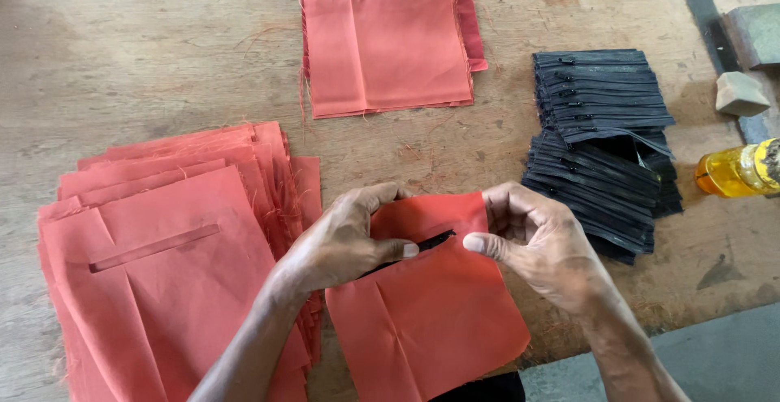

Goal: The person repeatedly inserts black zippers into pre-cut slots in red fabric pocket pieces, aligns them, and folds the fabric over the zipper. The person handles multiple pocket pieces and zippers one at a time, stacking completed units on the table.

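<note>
Worn wooden worktable, scratched and stained, fills the view. Largest thing on it: fanned stack of orange-red fabric panels, top one with a slit opening, lying just beyond the left hand's knuckles. Up past the fingertips, well apart, a smaller pile of finished orange-red panels with a black zipper sewn in. Out beyond the right hand's knuckles, a heap of loose black zippers, layered in two bundles. Farther that way, a yellow plastic bottle and a grey stone block near the edge.

Between both hands: single orange-red fabric panel, creased down the middle, lower part lying on the table edge, upper part lifted. Black zipper piece shows in its slit, right between the two thumbs. Left hand pinches the panel's upper part, thumb on top, fingers curled shut behind the cloth. Right hand clamps the upper right corner, thumb pressed forward toward the slit, fingers folded behind.
</note>
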